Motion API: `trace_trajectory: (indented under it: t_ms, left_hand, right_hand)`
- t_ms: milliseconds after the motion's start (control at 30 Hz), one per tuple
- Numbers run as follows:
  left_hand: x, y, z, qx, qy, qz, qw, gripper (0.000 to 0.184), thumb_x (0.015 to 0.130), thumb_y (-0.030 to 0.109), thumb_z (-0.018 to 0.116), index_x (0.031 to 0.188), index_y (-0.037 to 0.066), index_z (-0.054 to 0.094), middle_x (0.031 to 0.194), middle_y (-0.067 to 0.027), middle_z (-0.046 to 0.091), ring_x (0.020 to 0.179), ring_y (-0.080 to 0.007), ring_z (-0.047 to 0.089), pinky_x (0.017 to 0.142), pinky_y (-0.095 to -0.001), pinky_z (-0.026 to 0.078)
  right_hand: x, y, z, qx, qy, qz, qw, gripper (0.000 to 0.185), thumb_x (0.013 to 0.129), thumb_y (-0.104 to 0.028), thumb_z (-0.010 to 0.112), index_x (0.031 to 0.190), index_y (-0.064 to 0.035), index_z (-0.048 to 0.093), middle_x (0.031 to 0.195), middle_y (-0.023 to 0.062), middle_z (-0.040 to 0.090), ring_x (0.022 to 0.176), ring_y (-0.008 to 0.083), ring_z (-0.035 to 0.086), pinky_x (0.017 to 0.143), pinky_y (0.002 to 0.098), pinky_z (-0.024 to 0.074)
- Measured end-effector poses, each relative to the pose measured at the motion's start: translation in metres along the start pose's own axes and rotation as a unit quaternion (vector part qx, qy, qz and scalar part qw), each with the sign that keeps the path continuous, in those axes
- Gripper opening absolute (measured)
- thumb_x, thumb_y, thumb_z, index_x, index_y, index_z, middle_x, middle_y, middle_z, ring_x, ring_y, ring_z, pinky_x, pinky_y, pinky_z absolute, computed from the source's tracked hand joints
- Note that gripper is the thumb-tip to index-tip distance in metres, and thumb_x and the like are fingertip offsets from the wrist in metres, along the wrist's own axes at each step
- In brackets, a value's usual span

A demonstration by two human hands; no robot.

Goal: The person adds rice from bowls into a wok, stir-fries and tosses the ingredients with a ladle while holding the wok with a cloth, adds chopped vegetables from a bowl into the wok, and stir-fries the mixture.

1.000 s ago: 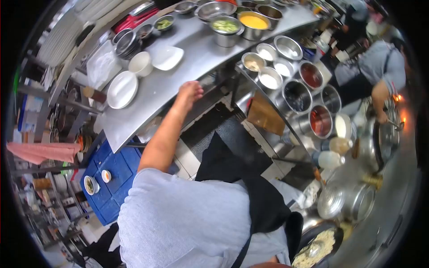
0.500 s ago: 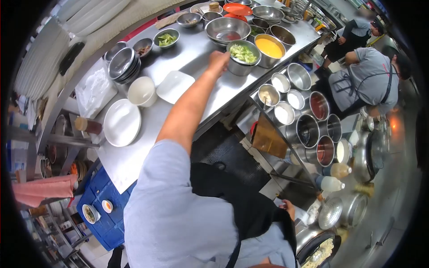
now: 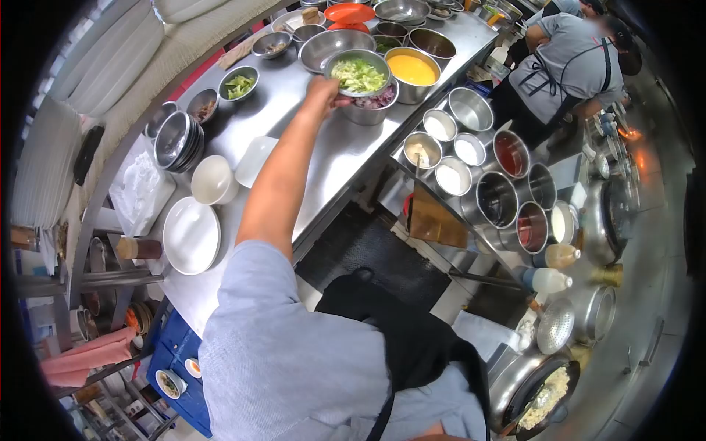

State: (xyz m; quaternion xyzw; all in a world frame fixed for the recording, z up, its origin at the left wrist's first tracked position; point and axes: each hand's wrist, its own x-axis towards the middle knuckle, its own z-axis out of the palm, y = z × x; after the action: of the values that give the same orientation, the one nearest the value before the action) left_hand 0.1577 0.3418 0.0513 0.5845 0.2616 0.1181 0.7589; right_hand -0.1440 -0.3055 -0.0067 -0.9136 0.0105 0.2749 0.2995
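My left hand [image 3: 323, 97] reaches far across the steel counter, its fingers closed on the near left rim of a metal bowl [image 3: 358, 76]. Chopped pale-green vegetable [image 3: 357, 74] fills that bowl. It is raised and partly covers a metal pot [image 3: 375, 115] that holds chopped purple onion. Right beside them stands a pot of orange-yellow liquid [image 3: 412, 67], and a wide steel bowl [image 3: 312, 53] sits just behind. My right hand does not show in the current view.
White plates [image 3: 192, 235] and stacked metal bowls [image 3: 175, 140] stand on the counter's left. Several pots of sauces and powders [image 3: 512, 153] fill the cart at right. A wok [image 3: 548, 397] with food is at lower right. Two people [image 3: 562, 70] work beyond the cart.
My left hand has lifted the bowl of green vegetable off the pot, uncovering purple onion below. My right hand has gone out of sight. The view has shifted.
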Motion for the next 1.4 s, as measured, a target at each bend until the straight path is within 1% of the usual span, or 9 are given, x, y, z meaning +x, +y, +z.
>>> trace_trajectory:
  t_ms: [333,567,600,733,767,933,1100,1233,1400]
  left_hand:
    - [-0.102,-0.028,-0.016,-0.039,0.104,-0.022,0.994,0.023,0.086,0.006,0.049,0.105,-0.007,0.045,0.087,-0.0183,0.06,0.059,-0.0229,0.063,0.051,-0.0304,0.058]
    - [-0.238,-0.044,0.083,-0.082,-0.065,-0.011,0.994,0.015,0.09,0.01,0.052,0.099,-0.002,0.049,0.085,-0.0136,0.059,0.062,-0.0187,0.061,0.054,-0.0285,0.057]
    - [-0.252,-0.05,0.109,-0.08,-0.094,-0.023,0.992,0.017,0.09,0.011,0.051,0.101,-0.002,0.05,0.088,-0.013,0.06,0.065,-0.0181,0.061,0.054,-0.0277,0.057]
    - [-0.3,-0.085,0.218,-0.052,-0.209,-0.058,0.975,0.021,0.09,0.013,0.052,0.108,0.001,0.052,0.095,-0.0109,0.062,0.073,-0.017,0.062,0.055,-0.0259,0.055]
    - [-0.312,-0.097,0.248,-0.063,-0.249,-0.059,0.965,0.021,0.09,0.013,0.055,0.108,0.002,0.052,0.095,-0.0108,0.062,0.071,-0.0171,0.062,0.055,-0.0257,0.055]
    - [-0.38,-0.146,0.383,-0.032,-0.426,-0.15,0.891,0.022,0.09,0.012,0.056,0.108,0.001,0.051,0.095,-0.0103,0.062,0.069,-0.0185,0.064,0.056,-0.0268,0.057]
    - [-0.459,-0.178,0.5,-0.02,-0.522,-0.192,0.831,0.024,0.09,0.011,0.055,0.112,0.001,0.05,0.097,-0.0112,0.062,0.073,-0.0214,0.065,0.059,-0.0286,0.058]
    - [-0.523,-0.167,0.569,-0.024,-0.626,-0.212,0.75,0.024,0.092,0.011,0.051,0.112,-0.002,0.048,0.099,-0.0127,0.061,0.078,-0.0223,0.064,0.062,-0.0317,0.058]
    - [-0.585,-0.185,0.648,-0.028,-0.721,-0.207,0.661,0.017,0.092,0.01,0.051,0.107,0.001,0.051,0.096,-0.0118,0.063,0.077,-0.0206,0.064,0.067,-0.0338,0.056]
  right_hand:
    - [-0.148,0.135,-0.169,-0.08,0.421,-0.049,0.902,0.029,0.088,-0.008,0.055,0.116,-0.0027,0.056,0.088,0.0058,0.061,0.075,0.0132,0.057,0.069,0.0256,0.0477]
    - [-0.376,0.454,-0.15,0.048,0.395,0.414,0.819,0.044,0.086,-0.042,0.059,0.112,-0.0056,0.061,0.098,0.013,0.065,0.086,0.0254,0.062,0.077,0.0363,0.0497]
    - [-0.333,0.3,-0.143,0.36,0.434,0.507,0.652,0.049,0.086,-0.052,0.055,0.113,-0.0112,0.058,0.095,0.0089,0.063,0.079,0.0215,0.059,0.067,0.0343,0.0493]
    - [-0.273,0.313,-0.087,0.757,0.39,0.041,0.522,0.032,0.091,-0.044,0.052,0.099,-0.0138,0.057,0.079,-0.0007,0.057,0.074,0.01,0.056,0.064,0.0244,0.0471]
    - [-0.259,0.305,-0.094,0.879,0.115,-0.123,0.447,0.027,0.094,-0.037,0.05,0.095,-0.0126,0.059,0.073,-0.0023,0.055,0.074,0.0087,0.055,0.066,0.0251,0.0476]
    - [-0.217,0.265,-0.119,0.809,0.434,0.016,0.396,0.03,0.089,-0.02,0.057,0.11,0.0002,0.049,0.084,0.0053,0.06,0.062,0.0129,0.053,0.06,0.0267,0.0446]
    - [-0.262,0.308,-0.155,0.842,0.357,-0.059,0.4,0.012,0.091,-0.015,0.051,0.096,-0.0043,0.049,0.063,-0.0046,0.049,0.047,0.0044,0.044,0.042,0.0208,0.0376]
    - [-0.317,0.224,-0.164,0.544,0.5,0.211,0.641,0.025,0.089,-0.007,0.052,0.114,-0.0015,0.052,0.066,-0.003,0.049,0.048,0.0054,0.047,0.042,0.0203,0.0372]
    - [-0.301,0.226,-0.104,0.053,0.557,0.445,0.699,0.047,0.086,-0.01,0.056,0.13,-0.0004,0.043,0.088,0.0287,0.061,0.079,0.0423,0.062,0.073,0.0466,0.0495]
